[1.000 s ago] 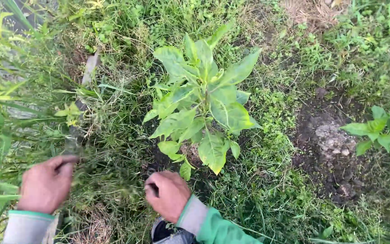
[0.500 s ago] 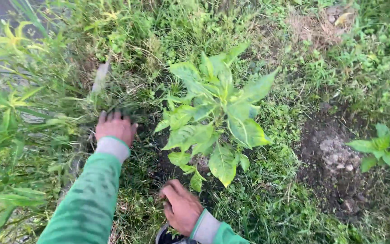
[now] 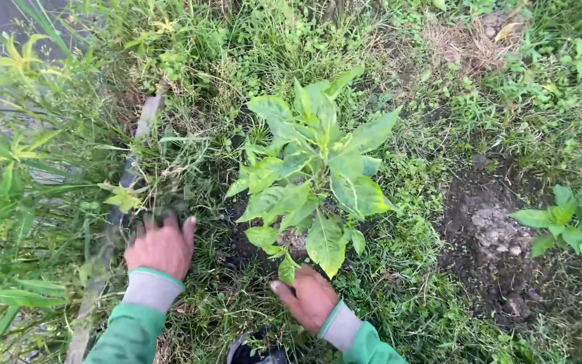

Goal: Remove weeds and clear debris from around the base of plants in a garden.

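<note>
A young broad-leaved plant [image 3: 314, 172] grows in the middle of a grassy patch. My left hand [image 3: 162, 246] lies palm down in the grass and weeds left of the plant, its fingers curled into the blades. My right hand [image 3: 310, 296] sits just below the plant's lowest leaves, fingers bent into the grass near the stem base. Both arms wear green sleeves with grey cuffs.
A grey pipe or stick [image 3: 121, 195] runs along the ground at the left, past tall yellow-green weeds [image 3: 8, 168]. A bare soil patch [image 3: 496, 229] lies to the right, with a second leafy plant [image 3: 577, 226] at the right edge. A dark shoe tip [image 3: 257, 350] shows at the bottom.
My left hand has pulled back toward me through the grass from its farther reach. My right hand has shifted right and closer to the plant's base.
</note>
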